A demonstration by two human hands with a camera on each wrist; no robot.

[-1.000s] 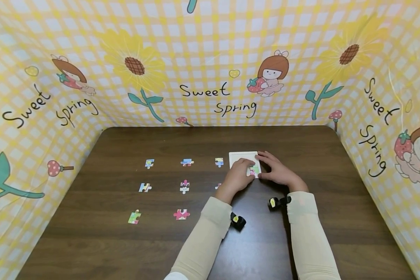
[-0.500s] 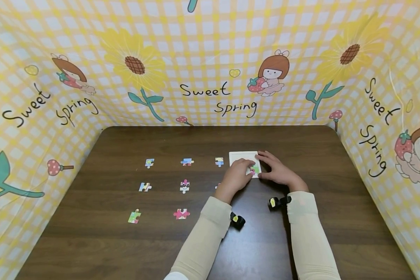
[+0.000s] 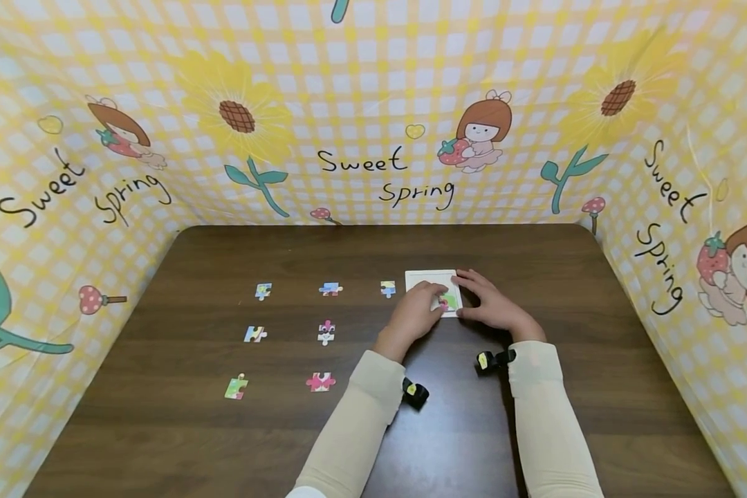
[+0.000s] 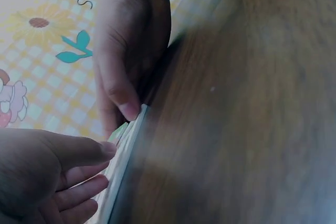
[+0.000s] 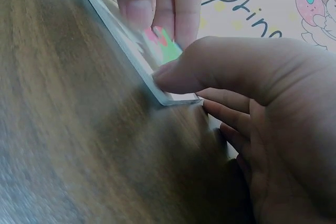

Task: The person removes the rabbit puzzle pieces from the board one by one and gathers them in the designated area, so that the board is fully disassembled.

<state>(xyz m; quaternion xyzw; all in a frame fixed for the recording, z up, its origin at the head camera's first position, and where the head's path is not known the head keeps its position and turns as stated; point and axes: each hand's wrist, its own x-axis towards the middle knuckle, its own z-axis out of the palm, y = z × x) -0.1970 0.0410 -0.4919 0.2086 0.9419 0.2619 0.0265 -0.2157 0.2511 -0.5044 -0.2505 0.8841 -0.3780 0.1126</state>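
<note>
A small white puzzle tray lies toward the back right of the table. In its front right corner sits a green-and-pink puzzle piece, also seen in the right wrist view. My left hand reaches over the tray beside this piece, its fingers loosely extended; no piece shows pinched between them. At the tray's right side, my right hand steadies it, thumb on the front right corner and fingers behind the right edge. Left of the tray lie loose puzzle pieces, among them a pink one and a smiling-face one.
More pieces lie in rough rows: blue ones at the back and a green one at the front left. The brown wooden table is enclosed by a yellow checked cloth behind and on both sides.
My left hand has drawn slightly left, uncovering more of the piece in the tray. A loose piece by my left wrist is now hidden behind it. The right hand stays at the tray.
</note>
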